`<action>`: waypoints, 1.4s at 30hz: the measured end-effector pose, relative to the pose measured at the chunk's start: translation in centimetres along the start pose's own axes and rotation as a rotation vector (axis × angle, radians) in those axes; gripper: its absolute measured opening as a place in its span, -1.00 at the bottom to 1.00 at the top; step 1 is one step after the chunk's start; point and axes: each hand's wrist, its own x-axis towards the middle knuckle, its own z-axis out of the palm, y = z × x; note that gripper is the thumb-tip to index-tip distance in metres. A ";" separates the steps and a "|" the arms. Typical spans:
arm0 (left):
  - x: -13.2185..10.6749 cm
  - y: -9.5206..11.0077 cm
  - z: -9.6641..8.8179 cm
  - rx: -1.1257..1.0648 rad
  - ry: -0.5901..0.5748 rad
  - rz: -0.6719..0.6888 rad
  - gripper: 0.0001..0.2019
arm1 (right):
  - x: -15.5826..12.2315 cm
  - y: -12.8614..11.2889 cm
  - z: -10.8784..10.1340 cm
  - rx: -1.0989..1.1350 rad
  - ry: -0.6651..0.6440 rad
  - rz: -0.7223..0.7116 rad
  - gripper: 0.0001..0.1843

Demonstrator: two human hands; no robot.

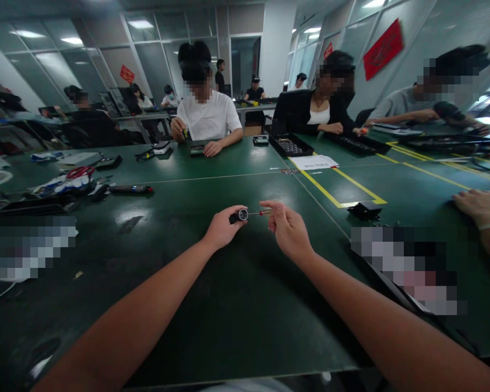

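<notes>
Above the green tabletop, my left hand [221, 228] is closed around a small black round piece [242, 214] with a silvery ring on the end facing me. Its exact kind is too small to make out. My right hand [289, 230] pinches the red handle of a thin screwdriver [263, 213], index finger stretched along the top. The metal shaft points left and reaches the right side of the black piece. Whether its tip sits in a screw I cannot tell.
A dark pen-like tool [131, 190] and red-handled cutters [80, 172] lie to the left. On the right are a black block [365, 210] and yellow tape lines [361, 205]. Black trays [291, 145] stand farther back. Co-workers sit opposite; another person's arm [484, 209] rests at right.
</notes>
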 end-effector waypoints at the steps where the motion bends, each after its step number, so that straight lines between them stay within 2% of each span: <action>1: 0.0 0.0 0.0 -0.005 -0.006 -0.001 -0.61 | 0.0 -0.1 -0.1 -0.035 0.011 0.001 -0.46; 4: 0.1 -0.1 0.1 -0.012 -0.015 0.004 -0.60 | 0.1 -0.3 -0.3 -0.092 0.026 0.006 -0.57; 11: 0.0 0.0 -0.2 -0.007 -0.005 -0.007 -0.62 | 0.1 -0.1 -0.2 -0.072 0.032 -0.017 -0.79; 18: 0.0 -0.1 -0.1 0.082 0.015 0.003 -0.60 | 0.3 -0.3 -0.4 -0.193 0.039 -0.006 -0.50; 27: 0.2 -0.8 -0.3 0.020 0.057 0.005 -0.61 | 0.1 0.5 0.0 -0.134 -0.010 0.012 -0.69; 32: 0.1 -0.6 -0.2 0.054 0.029 0.032 -0.60 | 0.1 0.1 -0.1 -0.216 0.005 -0.030 -0.54; 38: 0.0 -0.3 -0.3 0.054 0.043 0.005 -0.60 | 0.3 1.1 -0.1 -0.100 -0.007 0.019 -0.65; 42: 0.0 -0.3 -0.3 0.057 0.033 0.009 -0.59 | 0.2 0.8 -0.1 -0.110 -0.036 0.010 -0.75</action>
